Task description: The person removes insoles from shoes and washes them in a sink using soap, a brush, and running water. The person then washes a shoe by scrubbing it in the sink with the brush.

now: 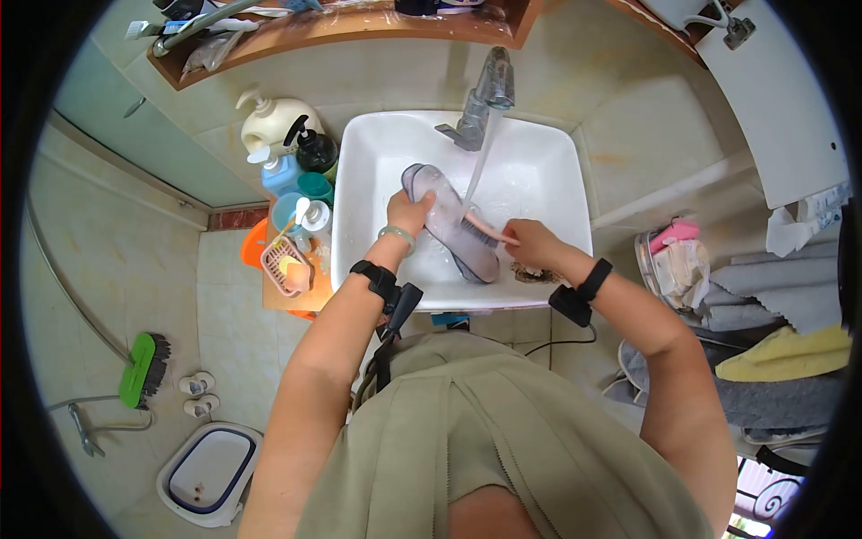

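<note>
Left hand [410, 211] grasping greyish, translucent-looking slipper-shaped shoe [442, 223] near one end; shoe slanted, over white rectangular basin [543, 166]. Right hand [532, 241] gripping pink-handled brush [496, 235], dark bristles at shoe's surface. Water from chrome tap [495, 83] falling by brush head. For good scrubbing: firm left grip, short strokes along shoe, bristles flat, stream kept on worked patch. Brown clump [536, 273] near right wrist, material unclear.
</note>
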`<state>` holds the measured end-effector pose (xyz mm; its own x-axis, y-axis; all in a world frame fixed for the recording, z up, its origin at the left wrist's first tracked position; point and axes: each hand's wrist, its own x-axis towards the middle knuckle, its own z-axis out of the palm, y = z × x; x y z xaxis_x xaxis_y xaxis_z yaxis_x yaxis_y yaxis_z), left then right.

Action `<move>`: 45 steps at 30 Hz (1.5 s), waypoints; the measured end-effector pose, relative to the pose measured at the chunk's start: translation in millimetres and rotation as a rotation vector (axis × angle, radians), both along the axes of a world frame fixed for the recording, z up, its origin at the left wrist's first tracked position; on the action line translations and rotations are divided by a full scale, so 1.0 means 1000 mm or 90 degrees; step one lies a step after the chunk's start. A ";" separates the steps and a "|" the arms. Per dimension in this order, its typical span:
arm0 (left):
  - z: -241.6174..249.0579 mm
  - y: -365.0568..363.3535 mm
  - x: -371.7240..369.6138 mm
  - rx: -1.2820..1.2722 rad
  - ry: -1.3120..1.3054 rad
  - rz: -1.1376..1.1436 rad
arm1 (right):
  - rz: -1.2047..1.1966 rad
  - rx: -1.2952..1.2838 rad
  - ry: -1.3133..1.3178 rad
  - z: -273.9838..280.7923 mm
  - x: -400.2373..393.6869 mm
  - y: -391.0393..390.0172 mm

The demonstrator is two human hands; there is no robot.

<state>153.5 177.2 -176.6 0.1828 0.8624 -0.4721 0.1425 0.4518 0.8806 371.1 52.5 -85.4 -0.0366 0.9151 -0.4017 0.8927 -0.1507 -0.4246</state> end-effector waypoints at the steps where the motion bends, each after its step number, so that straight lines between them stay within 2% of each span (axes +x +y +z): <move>1: 0.008 -0.003 0.004 0.053 -0.014 -0.025 | -0.001 -0.001 0.000 0.001 0.008 -0.004; 6: 0.025 -0.015 0.020 0.165 -0.020 -0.114 | -0.142 0.098 0.079 0.021 0.019 -0.014; 10: 0.033 -0.024 0.022 0.163 -0.085 -0.122 | -0.122 0.224 0.089 0.041 0.011 0.000; 13: 0.039 -0.025 0.019 0.194 0.003 -0.077 | -0.065 0.312 0.138 0.059 -0.002 0.021; 15: 0.049 -0.026 0.014 0.064 -0.054 0.036 | -0.025 0.337 0.086 0.074 -0.014 0.036; 16: 0.042 -0.022 0.010 0.066 -0.052 0.034 | -0.027 0.338 0.087 0.083 -0.019 0.043; 18: 0.037 -0.015 -0.001 0.213 0.054 0.107 | -0.005 0.247 -0.018 0.095 -0.027 0.049; 21: 0.047 -0.008 -0.024 0.243 0.064 0.177 | -0.006 0.153 -0.034 0.075 -0.019 0.046; 24: 0.064 -0.010 -0.037 0.229 0.046 0.218 | -0.020 0.152 -0.029 -0.007 0.008 0.038; 25: 0.069 -0.012 -0.037 0.163 -0.058 0.232 | -0.011 0.095 -0.004 -0.029 0.017 0.037; 26: 0.075 -0.013 -0.038 0.097 -0.162 0.244 | -0.007 0.097 -0.005 -0.024 0.010 0.033; 28: 0.095 -0.020 -0.034 0.043 -0.221 0.242 | 0.105 0.248 -0.117 -0.011 -0.009 0.025; 29: 0.101 -0.023 -0.032 -0.013 -0.278 0.232 | 0.147 0.256 0.033 -0.028 -0.005 0.038; 30: 0.099 -0.023 -0.031 -0.014 -0.277 0.229 | 0.144 0.255 0.033 -0.028 -0.009 0.040; 32: 0.092 -0.019 -0.026 -0.059 -0.422 0.096 | 0.068 0.091 0.356 -0.019 -0.023 0.046; 33: 0.094 -0.020 -0.021 -0.058 -0.424 0.091 | -0.007 -0.043 0.446 -0.009 -0.026 0.045; 34: 0.095 -0.023 -0.014 -0.091 -0.480 0.131 | -0.009 -0.039 0.444 -0.007 -0.026 0.042; 35: 0.096 -0.024 -0.010 -0.125 -0.536 0.171 | -0.120 -0.116 0.475 -0.005 -0.026 0.038; 36: 0.092 -0.024 -0.009 -0.124 -0.538 0.168 | -0.230 -0.194 0.504 -0.004 -0.026 0.036; 39: 0.072 -0.019 -0.012 -0.132 -0.440 0.234 | -0.225 -0.111 0.565 -0.027 -0.010 0.032; 40: 0.068 -0.018 -0.014 -0.114 -0.346 0.242 | -0.226 -0.112 0.565 -0.025 -0.007 0.030; 41: 0.063 -0.018 -0.015 -0.097 -0.252 0.248 | -0.212 -0.113 0.532 -0.023 -0.003 0.028; 43: 0.052 -0.024 -0.009 -0.097 -0.238 0.223 | -0.197 -0.112 0.498 -0.003 -0.007 0.026; 45: 0.040 -0.030 0.003 -0.075 -0.217 0.180 | -0.251 -0.036 0.369 0.010 -0.019 0.022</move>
<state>156.0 147.4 -136.5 0.1098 0.8444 -0.5243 -0.2895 0.5318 0.7959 352.2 74.5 -75.7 0.0711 0.8827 -0.4645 0.3998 -0.4519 -0.7975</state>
